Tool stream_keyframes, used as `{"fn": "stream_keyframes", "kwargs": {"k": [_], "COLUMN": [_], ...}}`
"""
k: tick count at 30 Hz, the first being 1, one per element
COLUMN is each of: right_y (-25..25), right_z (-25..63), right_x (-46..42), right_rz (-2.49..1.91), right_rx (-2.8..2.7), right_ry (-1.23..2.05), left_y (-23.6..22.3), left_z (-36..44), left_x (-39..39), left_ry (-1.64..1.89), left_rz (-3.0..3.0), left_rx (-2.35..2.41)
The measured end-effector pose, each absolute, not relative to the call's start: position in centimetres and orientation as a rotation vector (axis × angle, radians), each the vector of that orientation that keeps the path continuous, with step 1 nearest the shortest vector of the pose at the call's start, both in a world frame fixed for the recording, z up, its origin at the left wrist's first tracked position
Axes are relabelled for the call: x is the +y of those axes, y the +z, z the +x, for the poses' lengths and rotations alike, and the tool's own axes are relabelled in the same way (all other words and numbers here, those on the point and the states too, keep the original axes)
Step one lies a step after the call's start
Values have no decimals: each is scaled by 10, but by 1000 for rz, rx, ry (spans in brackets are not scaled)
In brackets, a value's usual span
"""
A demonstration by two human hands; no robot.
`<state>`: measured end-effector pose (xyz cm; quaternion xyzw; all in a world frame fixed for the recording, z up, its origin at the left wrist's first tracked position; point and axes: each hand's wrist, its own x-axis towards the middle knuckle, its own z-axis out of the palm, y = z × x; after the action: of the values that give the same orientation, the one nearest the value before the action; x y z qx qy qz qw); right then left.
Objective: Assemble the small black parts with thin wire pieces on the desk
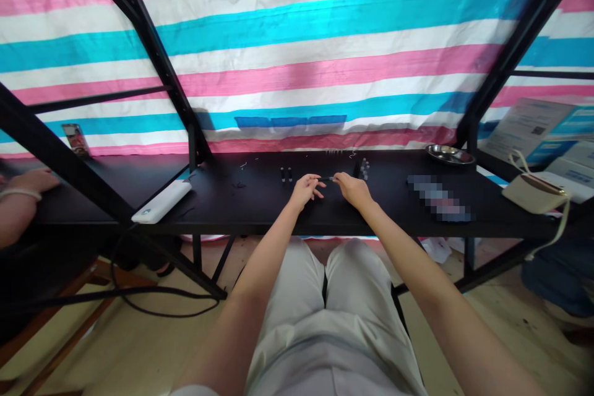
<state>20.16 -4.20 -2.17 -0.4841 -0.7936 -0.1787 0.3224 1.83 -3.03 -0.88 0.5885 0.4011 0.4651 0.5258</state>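
Observation:
My left hand [306, 190] and my right hand [353, 189] are raised over the front of the black table [232, 207]. A thin, dark, rod-like piece [327, 179] stretches between their fingertips, one end in each pinch. The other fingers of the left hand are spread apart. What kind of piece it is, I cannot make out. Left of my hands, two small black cylinders with pale ends [286, 174] stand side by side. Behind the right hand is a group of small greyish pieces [365, 167], with a dark cylinder [357, 169] beside it.
A white power strip [162, 202] lies at the left, with a black cable below. To the right are a round metal dish [450, 154], a blurred flat packet [439, 199] and a cream handbag [533, 193]. Black frame posts flank the table. Another person's hand [32, 182] rests far left.

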Motion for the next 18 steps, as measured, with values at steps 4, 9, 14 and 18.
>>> {"fn": "stream_keyframes", "kwargs": {"k": [4, 9, 14, 18], "right_y": [-23, -22, -19, -20], "right_z": [202, 201, 201, 200], "right_x": [-41, -43, -46, -47], "right_rz": [-1281, -1298, -1313, -1261], "right_rx": [-2081, -2085, -2079, -2115], "right_ry": [-459, -476, -443, -409], "left_y": [-9, -8, -7, -6], "left_z": [19, 19, 18, 19], "left_x": [-30, -30, -32, -31], "left_ry": [1110, 1100, 1109, 1091], "left_rz": [1373, 1320, 1323, 1338], "left_rx": [967, 1005, 1041, 1051]}}
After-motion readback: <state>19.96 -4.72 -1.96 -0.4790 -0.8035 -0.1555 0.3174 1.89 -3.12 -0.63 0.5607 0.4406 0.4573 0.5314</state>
